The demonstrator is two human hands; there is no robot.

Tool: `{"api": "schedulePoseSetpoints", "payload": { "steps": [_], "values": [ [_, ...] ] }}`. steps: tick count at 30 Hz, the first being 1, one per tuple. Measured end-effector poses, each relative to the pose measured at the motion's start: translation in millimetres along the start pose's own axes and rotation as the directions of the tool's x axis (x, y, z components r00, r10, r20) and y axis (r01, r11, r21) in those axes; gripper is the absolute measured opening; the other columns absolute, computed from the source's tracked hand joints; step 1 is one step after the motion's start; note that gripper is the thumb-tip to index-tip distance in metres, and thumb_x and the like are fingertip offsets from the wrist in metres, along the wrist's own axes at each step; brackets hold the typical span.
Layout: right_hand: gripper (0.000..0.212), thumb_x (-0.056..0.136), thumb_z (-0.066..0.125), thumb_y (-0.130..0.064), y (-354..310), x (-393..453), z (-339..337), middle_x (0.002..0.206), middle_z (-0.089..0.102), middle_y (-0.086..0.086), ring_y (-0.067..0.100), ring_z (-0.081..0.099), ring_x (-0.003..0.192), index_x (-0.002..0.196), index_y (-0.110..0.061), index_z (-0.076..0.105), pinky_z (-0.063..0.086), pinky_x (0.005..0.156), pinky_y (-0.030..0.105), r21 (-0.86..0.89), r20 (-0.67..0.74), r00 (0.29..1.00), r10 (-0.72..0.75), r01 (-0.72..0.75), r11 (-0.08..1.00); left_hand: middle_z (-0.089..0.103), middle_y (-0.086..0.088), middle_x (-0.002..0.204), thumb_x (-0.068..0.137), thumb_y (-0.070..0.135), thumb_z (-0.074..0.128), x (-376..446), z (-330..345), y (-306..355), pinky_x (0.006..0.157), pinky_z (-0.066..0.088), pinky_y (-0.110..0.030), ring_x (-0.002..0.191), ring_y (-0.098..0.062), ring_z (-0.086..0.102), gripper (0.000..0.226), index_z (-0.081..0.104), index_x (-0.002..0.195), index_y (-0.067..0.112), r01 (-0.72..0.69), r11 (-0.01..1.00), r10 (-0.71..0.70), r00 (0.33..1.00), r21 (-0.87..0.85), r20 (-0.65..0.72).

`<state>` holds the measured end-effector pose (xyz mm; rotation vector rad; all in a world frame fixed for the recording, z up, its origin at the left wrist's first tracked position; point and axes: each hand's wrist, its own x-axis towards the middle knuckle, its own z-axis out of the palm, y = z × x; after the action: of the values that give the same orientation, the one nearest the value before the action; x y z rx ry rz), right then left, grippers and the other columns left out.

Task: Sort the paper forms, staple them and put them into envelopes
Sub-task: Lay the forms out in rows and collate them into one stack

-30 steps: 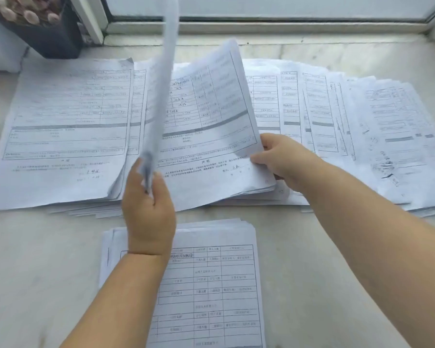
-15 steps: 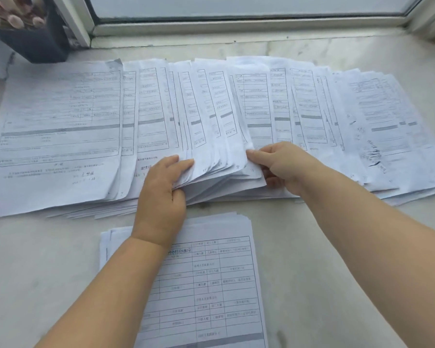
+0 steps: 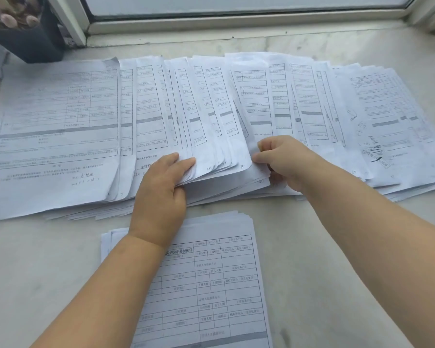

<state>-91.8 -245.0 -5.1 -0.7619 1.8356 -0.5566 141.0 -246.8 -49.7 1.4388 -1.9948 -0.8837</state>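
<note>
Pale marble desk (image 3: pixel 35 272), fanned row of white printed forms (image 3: pixel 261 96): your left hand (image 3: pixel 161 194) has dropped its sheet and pinches the fan, right hand (image 3: pixel 284 159) pinching the next edge — sorting continues.

Scene is evenly and brightly lit by soft daylight, seen to enter from the window (image 3: pixel 236 6) at the top edge. A cool, bluish cast is given to the white forms (image 3: pixel 60 126) and the pale counter (image 3: pixel 35 285). Shadows are weak and diffuse; only thin dark lines are seen under the lifted sheet edges and beneath the hands (image 3: pixel 161 194). No hard glare is noted. Print on the forms is rendered soft and mostly unreadable. Wide-angle bending is seen along the window frame and the outer papers. The dark pot (image 3: pixel 28 38) in the top-left corner is underexposed and slightly blurred.
</note>
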Motion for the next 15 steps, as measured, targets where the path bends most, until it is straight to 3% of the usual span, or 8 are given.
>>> {"api": "schedulePoseSetpoints", "payload": {
  "steps": [4,9,13,15],
  "values": [
    [0.014,0.087,0.053,0.0,10,-3,0,0.079,0.057,0.01,0.02,0.049,0.069,0.094,0.006,0.064,0.042,0.059,0.029,0.014,-0.121,0.99,-0.076,0.078,0.997,0.052,-0.009,0.135,0.071,0.002,0.039,-1,1,1,0.109,0.022,-0.018,0.129,-0.021,0.041,0.06,0.064,0.124,0.014,-0.011,0.998,0.01,1.0,0.054,0.013],
    [0.016,0.085,0.056,-0.006,19,-2,9,0.084,0.065,0.011,0.021,0.053,0.073,0.092,-0.007,0.071,0.041,0.068,0.035,0.038,-0.097,0.995,-0.013,0.017,0.999,0.051,-0.014,0.137,0.076,0.01,0.052,-1,0,-3,0.11,0.033,-0.042,0.129,-0.033,0.044,0.05,0.064,0.124,0.015,-0.069,0.98,0.049,0.993,0.187,0.111],
    [0.01,0.089,0.062,-0.008,17,-7,-4,0.079,0.068,0.008,0.018,0.063,0.06,0.08,-0.013,0.065,0.057,0.065,0.027,0.034,-0.058,0.997,0.053,-0.051,0.998,0.046,-0.011,0.142,0.082,0.007,0.064,0,-5,-2,0.112,0.028,-0.035,0.134,-0.027,0.038,0.047,0.061,0.128,0.017,-0.084,0.97,0.046,0.985,0.229,0.167],
    [0.014,0.087,0.066,-0.018,21,-5,-7,0.077,0.064,0.009,0.024,0.062,0.065,0.074,-0.015,0.062,0.057,0.079,0.04,-0.079,-0.095,0.995,0.029,-0.036,0.996,0.045,-0.009,0.143,0.083,0.009,0.064,2,-7,0,0.111,0.028,-0.034,0.135,-0.025,0.037,0.047,0.061,0.129,0.019,-0.079,0.967,0.035,0.983,0.242,0.178]
  ]
}}
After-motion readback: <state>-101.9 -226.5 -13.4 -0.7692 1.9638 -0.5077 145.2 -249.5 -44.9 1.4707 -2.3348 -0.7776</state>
